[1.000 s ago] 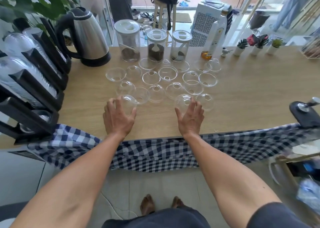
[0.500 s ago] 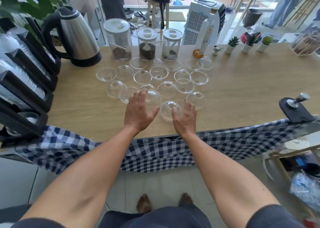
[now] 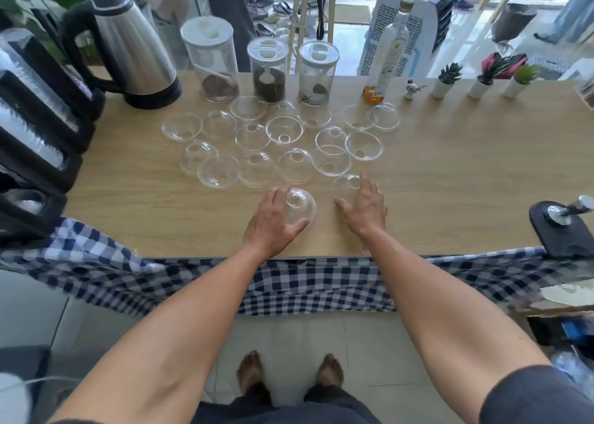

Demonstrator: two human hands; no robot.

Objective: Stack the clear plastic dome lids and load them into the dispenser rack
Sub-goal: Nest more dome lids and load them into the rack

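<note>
Several clear plastic dome lids (image 3: 283,131) lie spread over the middle of the wooden counter (image 3: 450,172), some dome up, some rim up. My left hand (image 3: 271,222) wraps around one dome lid (image 3: 300,206) near the front edge, thumb under its right side. My right hand (image 3: 364,209) lies flat with fingers apart, its fingertips touching another dome lid (image 3: 347,184). The black dispenser rack (image 3: 41,108) stands at the far left, its slots holding stacked clear lids.
A steel kettle (image 3: 128,50) stands back left, three canisters (image 3: 266,70) and a bottle (image 3: 387,57) behind the lids, small potted plants (image 3: 482,79) back right. A black clamp device (image 3: 561,224) sits at the right front edge. A checked cloth (image 3: 305,285) hangs off the front.
My left hand has taken hold of a dome lid and drawn it toward the front edge. My right hand has shifted right onto another lid.
</note>
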